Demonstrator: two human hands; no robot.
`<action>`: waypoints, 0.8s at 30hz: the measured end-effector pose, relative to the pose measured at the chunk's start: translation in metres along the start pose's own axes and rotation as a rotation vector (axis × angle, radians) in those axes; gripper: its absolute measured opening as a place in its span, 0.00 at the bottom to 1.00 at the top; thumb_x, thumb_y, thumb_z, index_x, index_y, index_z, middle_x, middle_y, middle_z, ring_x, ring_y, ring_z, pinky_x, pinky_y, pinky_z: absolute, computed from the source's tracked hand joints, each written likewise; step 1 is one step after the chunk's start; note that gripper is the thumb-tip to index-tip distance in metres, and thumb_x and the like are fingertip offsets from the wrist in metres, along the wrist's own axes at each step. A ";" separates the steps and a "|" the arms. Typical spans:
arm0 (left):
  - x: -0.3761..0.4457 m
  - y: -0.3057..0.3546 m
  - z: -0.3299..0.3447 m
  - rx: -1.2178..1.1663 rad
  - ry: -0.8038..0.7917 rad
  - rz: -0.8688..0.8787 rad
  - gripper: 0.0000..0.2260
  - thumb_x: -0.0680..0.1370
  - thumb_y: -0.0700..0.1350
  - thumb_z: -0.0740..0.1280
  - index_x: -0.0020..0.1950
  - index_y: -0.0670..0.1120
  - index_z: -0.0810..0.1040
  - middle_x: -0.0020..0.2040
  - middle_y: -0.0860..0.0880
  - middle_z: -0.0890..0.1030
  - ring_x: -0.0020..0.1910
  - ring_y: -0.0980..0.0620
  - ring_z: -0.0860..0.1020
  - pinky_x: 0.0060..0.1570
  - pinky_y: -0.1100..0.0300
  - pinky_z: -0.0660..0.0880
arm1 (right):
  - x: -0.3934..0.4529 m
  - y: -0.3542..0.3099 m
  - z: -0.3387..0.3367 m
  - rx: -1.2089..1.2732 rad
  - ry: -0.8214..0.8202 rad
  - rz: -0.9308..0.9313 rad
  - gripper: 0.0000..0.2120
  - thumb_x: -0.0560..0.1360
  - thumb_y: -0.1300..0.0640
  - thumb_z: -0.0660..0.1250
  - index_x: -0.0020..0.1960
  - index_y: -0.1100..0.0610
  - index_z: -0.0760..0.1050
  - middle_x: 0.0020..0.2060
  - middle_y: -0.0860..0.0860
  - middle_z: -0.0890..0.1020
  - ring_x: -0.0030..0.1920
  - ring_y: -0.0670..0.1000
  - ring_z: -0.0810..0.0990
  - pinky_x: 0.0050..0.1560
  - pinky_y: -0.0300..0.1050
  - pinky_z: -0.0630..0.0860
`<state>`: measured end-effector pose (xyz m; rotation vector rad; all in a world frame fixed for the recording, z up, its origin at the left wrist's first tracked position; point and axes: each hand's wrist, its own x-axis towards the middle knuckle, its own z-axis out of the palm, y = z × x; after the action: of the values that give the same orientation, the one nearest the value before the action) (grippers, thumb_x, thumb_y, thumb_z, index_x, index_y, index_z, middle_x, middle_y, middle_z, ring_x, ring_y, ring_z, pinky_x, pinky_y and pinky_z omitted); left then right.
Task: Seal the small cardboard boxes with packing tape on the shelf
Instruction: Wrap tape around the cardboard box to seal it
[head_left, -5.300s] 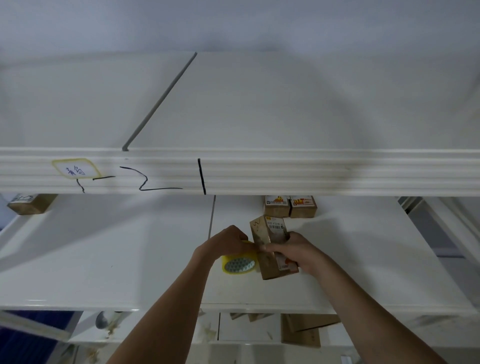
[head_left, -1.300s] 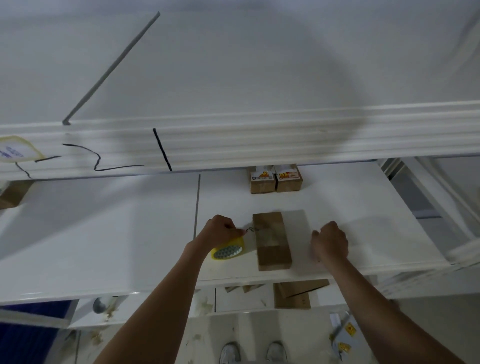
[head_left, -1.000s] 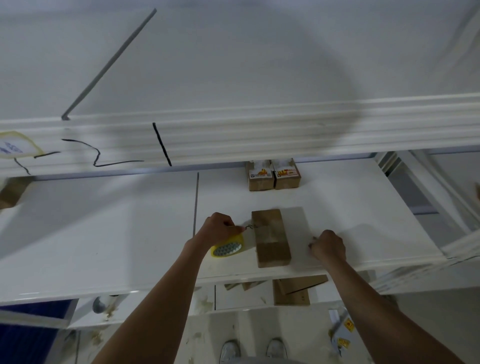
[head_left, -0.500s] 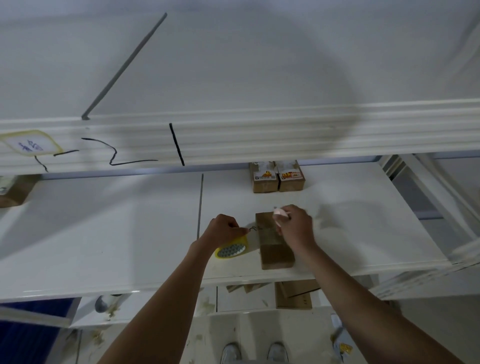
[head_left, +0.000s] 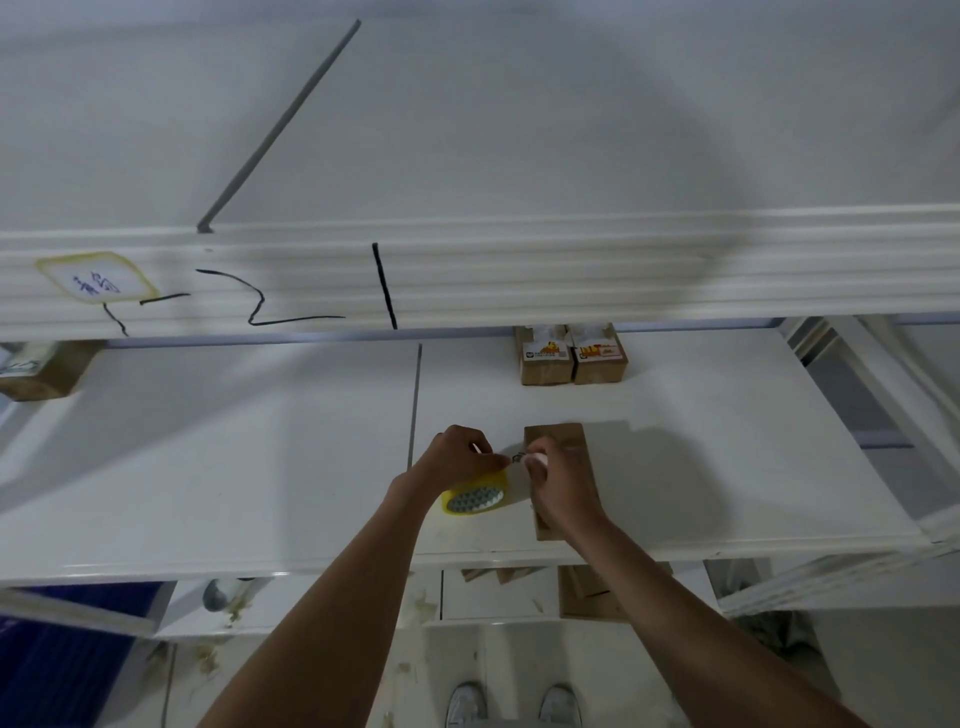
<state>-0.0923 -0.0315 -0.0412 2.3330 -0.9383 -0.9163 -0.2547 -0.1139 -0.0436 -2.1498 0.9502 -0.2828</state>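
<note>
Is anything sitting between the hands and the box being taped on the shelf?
Nothing visible does. The right hand, holding a small white object, is over the box, and the left hand grips the tape roll just left of the box. The two other boxes sit farther back, out of the way.

White shelf board (head_left: 208, 467) spans frame, dark seam (head_left: 414, 405) running front to back. Above it, ribbed white upper shelf edge (head_left: 571, 280) with black marker lines, yellow-rimmed label (head_left: 96, 278) at left. Below board: stained pale floor (head_left: 415, 670), blue surface (head_left: 67, 670) at left. Soft, even light.
</note>
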 end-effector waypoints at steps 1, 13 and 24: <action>0.000 -0.001 0.000 0.001 -0.001 0.000 0.15 0.75 0.60 0.72 0.52 0.50 0.82 0.52 0.49 0.81 0.47 0.50 0.80 0.41 0.63 0.77 | 0.000 0.001 0.001 0.001 0.000 -0.005 0.10 0.82 0.57 0.64 0.62 0.56 0.75 0.54 0.52 0.83 0.54 0.50 0.81 0.43 0.31 0.71; 0.002 0.004 -0.001 -0.003 -0.041 0.072 0.05 0.77 0.52 0.71 0.51 0.52 0.81 0.53 0.48 0.82 0.48 0.50 0.81 0.41 0.65 0.75 | -0.004 0.004 0.002 0.040 -0.016 -0.071 0.06 0.82 0.56 0.64 0.58 0.55 0.76 0.49 0.49 0.84 0.48 0.46 0.81 0.45 0.33 0.76; 0.006 0.009 -0.001 0.125 -0.107 0.093 0.07 0.81 0.49 0.66 0.55 0.55 0.83 0.58 0.49 0.81 0.50 0.50 0.79 0.46 0.62 0.74 | -0.006 0.005 0.001 0.044 -0.064 -0.092 0.07 0.83 0.54 0.61 0.58 0.55 0.75 0.47 0.51 0.84 0.46 0.46 0.82 0.47 0.41 0.79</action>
<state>-0.0922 -0.0421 -0.0379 2.3399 -1.1687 -0.9779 -0.2612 -0.1113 -0.0473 -2.1523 0.8031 -0.2758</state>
